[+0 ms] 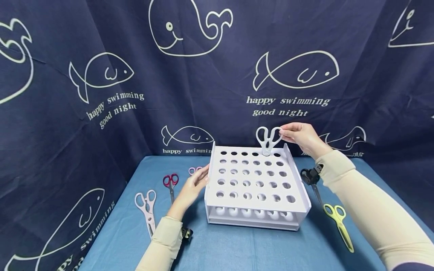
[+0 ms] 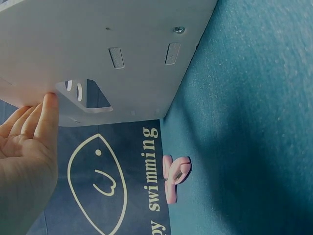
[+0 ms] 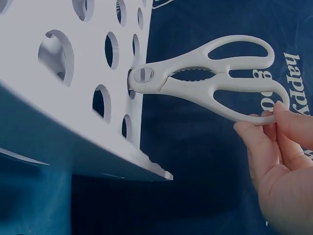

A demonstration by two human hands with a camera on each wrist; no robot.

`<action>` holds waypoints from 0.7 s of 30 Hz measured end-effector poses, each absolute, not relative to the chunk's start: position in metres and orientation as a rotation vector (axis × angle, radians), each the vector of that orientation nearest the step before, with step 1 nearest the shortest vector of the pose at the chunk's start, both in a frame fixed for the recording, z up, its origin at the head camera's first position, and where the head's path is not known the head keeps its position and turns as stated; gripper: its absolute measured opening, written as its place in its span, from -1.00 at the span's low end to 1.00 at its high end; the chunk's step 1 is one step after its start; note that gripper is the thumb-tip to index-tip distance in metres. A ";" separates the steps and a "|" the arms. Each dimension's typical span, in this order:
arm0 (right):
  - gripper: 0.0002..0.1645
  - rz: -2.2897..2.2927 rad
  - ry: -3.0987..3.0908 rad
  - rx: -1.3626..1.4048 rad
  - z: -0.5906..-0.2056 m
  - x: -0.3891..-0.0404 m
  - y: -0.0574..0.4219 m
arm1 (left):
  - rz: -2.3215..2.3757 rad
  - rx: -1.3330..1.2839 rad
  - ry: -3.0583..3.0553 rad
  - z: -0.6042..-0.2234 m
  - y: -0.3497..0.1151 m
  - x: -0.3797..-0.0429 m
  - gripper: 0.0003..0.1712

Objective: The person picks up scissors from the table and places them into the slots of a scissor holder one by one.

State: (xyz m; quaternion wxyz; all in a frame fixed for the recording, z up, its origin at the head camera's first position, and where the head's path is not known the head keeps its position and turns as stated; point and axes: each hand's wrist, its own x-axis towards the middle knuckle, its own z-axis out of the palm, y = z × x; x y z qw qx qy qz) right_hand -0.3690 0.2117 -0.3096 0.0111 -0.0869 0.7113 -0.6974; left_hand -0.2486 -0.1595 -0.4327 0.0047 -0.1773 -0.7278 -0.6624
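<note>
While left hand [image 1: 191,192], straight-fingered, touches smooth perforated rack [image 1: 252,204], right hand [image 1: 301,136] pinches oval loop [image 3: 254,85] of white scissors [image 3: 211,85]

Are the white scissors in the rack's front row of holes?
No, the white scissors stand in the back row of the rack.

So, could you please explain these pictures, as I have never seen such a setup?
There is no machine: a person works with their left hand and right hand, both bare. The widest picture comes from the head, looking forward and down; the others come from each wrist. On the blue cloth stands a white rack with rows of round holes. To its left lie pale pink scissors, red scissors and partly hidden pink-handled scissors; to its right, black scissors and yellow scissors. The right hand pinches a handle of the white scissors, whose blades are down in a back-row hole. The left hand touches the rack's left side.
</note>
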 end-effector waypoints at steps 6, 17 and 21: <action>-0.88 -2.179 2.223 -0.287 -0.311 -0.368 0.213 | -2.078 -0.567 -2.271 -0.434 -0.160 -0.249 -0.41; -0.90 -2.135 2.302 -0.366 -0.314 -0.366 0.212 | -2.070 -0.579 -2.267 -0.434 -0.160 -0.250 -0.41; -0.89 -2.111 2.307 -0.339 -0.314 -0.366 0.214 | -2.060 -0.580 -2.275 -0.435 -0.160 -0.250 -0.40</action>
